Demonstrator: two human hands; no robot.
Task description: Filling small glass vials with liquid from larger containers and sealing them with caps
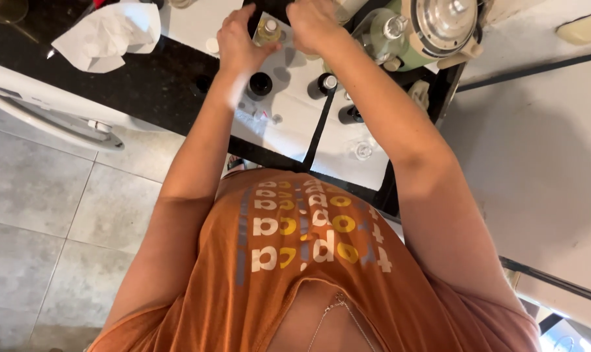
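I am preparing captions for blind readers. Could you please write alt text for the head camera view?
Seen from above, a person in an orange printed shirt works at a black stone counter, left hand and right hand close around a small clear glass bottle of yellowish liquid. Several small dark bottles stand on white paper sheets; crumpled white paper lies left.

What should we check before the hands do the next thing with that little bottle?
1. Left hand on the small clear bottle: ok, fingers rest against its side.
2. Right hand at the bottle: cannot tell, the grip is hidden.
3. Clear bottle upright: ok.
4. Open dark bottle standing clear of the left wrist: not ok, it sits very close.
5. Dark capped bottle upright: not ok, it looks tipped over on the white paper.
6. Crumpled tissue out of the way: ok, it lies off to the side.
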